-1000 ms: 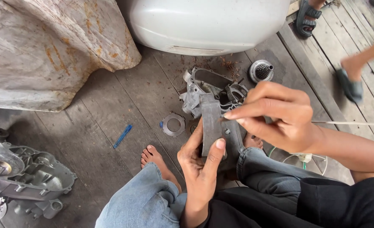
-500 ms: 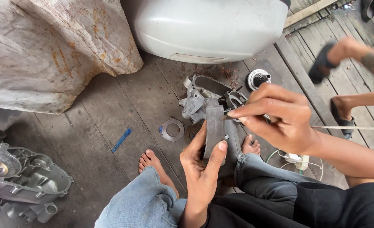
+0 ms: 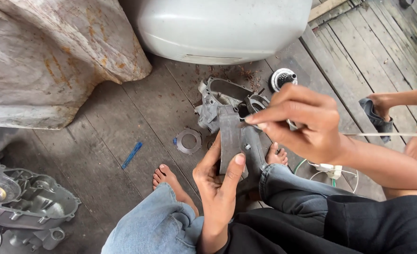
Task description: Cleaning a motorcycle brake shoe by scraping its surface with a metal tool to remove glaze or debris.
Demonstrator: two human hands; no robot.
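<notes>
The left hand [image 3: 218,181] is gripping a flat grey metal engine part [image 3: 230,138]; the right hand [image 3: 302,120] is pinching a thin rod [image 3: 387,135], best kept steady.

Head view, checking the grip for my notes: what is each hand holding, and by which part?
The left hand grips the grey metal part by its lower end. The right hand pinches a thin rod near its tip.

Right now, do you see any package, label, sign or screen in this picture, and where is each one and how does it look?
No package, sign or screen shows.
Possible label: a faint pale rectangle low on the white rounded tank, top centre; too blurred to be sure.
Left hand holds a flat grey metal part; no label shows on it.
</notes>
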